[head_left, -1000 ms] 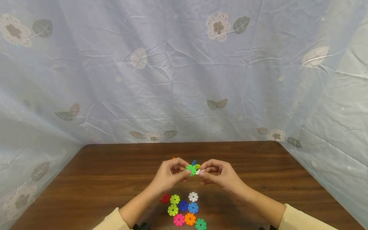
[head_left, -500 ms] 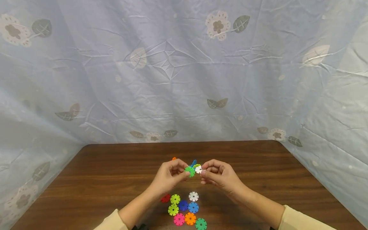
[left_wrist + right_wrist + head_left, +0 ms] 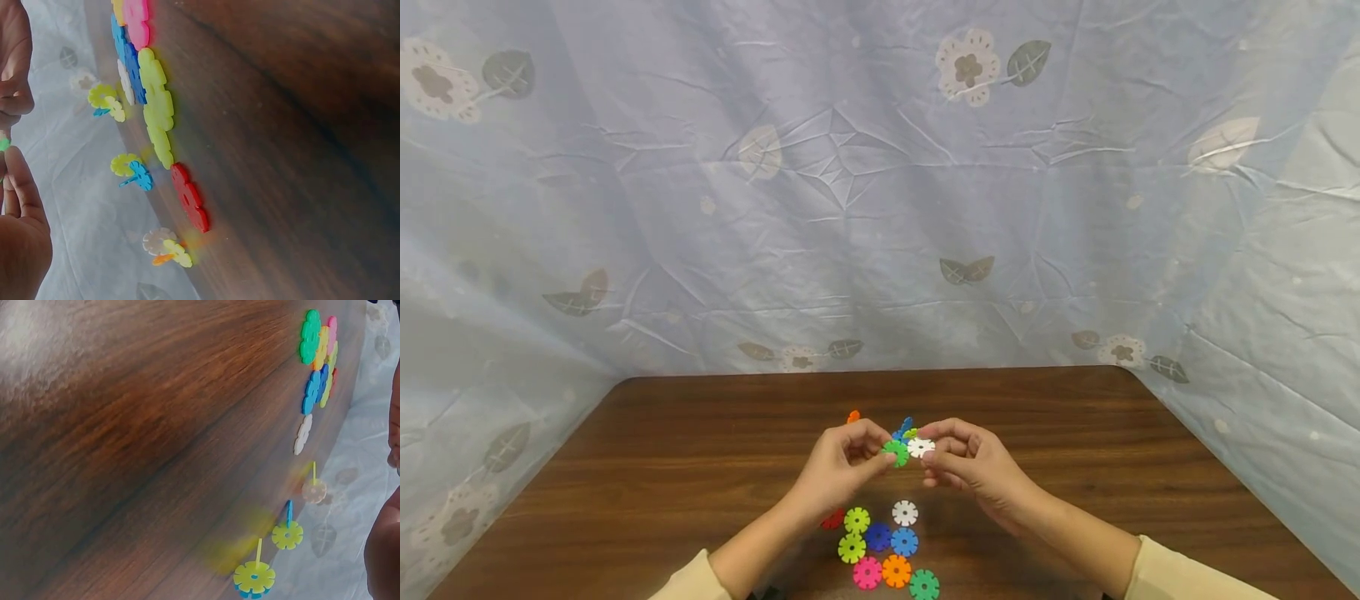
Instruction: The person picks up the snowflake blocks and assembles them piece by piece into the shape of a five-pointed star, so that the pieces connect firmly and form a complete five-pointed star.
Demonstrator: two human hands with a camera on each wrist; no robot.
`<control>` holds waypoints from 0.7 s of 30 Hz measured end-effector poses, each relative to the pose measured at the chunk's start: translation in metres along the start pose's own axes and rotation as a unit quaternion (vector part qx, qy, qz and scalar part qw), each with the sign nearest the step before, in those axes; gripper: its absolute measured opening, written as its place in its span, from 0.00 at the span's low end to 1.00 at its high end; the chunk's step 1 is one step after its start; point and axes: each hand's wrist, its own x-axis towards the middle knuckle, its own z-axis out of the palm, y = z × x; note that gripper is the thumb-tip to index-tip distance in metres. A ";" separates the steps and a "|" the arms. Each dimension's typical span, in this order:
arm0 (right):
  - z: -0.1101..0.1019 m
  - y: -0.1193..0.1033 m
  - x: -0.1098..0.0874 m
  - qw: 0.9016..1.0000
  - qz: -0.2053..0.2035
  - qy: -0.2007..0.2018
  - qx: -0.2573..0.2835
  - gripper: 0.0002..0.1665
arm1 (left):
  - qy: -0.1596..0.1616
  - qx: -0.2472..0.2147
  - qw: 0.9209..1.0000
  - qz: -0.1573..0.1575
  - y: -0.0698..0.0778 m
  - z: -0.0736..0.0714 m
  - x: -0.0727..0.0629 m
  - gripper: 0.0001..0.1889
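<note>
My left hand (image 3: 842, 467) pinches a bright green notched disc (image 3: 896, 453) between thumb and fingers. A white notched disc (image 3: 921, 448) is pinched in my right hand (image 3: 977, 462), its face turned toward the head camera. The two discs sit edge to edge between the hands, above the table; whether their notches interlock I cannot tell. In the left wrist view, part of my left hand (image 3: 25, 231) shows at the left edge, with a sliver of the green disc at its fingertips. Only part of my right hand (image 3: 384, 550) shows in the right wrist view.
On the wooden table (image 3: 700, 467) several loose discs lie nearer the body, among them pink (image 3: 867, 572), orange (image 3: 896, 571) and white (image 3: 905, 512). Beyond stand small joined clusters: yellow and blue (image 3: 139, 175), white, orange and yellow (image 3: 178, 253), and another yellow and blue (image 3: 103, 97). A curtain (image 3: 880, 208) hangs behind.
The white disc has turned from nearly edge-on to face-on beside the green one. The green disc has moved slightly down; both hands stay in nearly the same place.
</note>
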 end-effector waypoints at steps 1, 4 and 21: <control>0.000 0.000 0.000 1.000 0.002 0.000 -0.005 0.23 | 0.000 0.002 1.000 -0.001 0.000 0.000 0.000 0.07; 0.000 0.000 0.000 1.000 0.008 -0.002 -0.017 0.27 | -0.003 0.003 1.000 0.001 -0.001 0.001 0.000 0.07; 0.002 0.005 0.000 1.000 0.013 -0.006 -0.001 0.30 | -0.003 0.005 1.000 0.026 -0.003 0.003 -0.003 0.06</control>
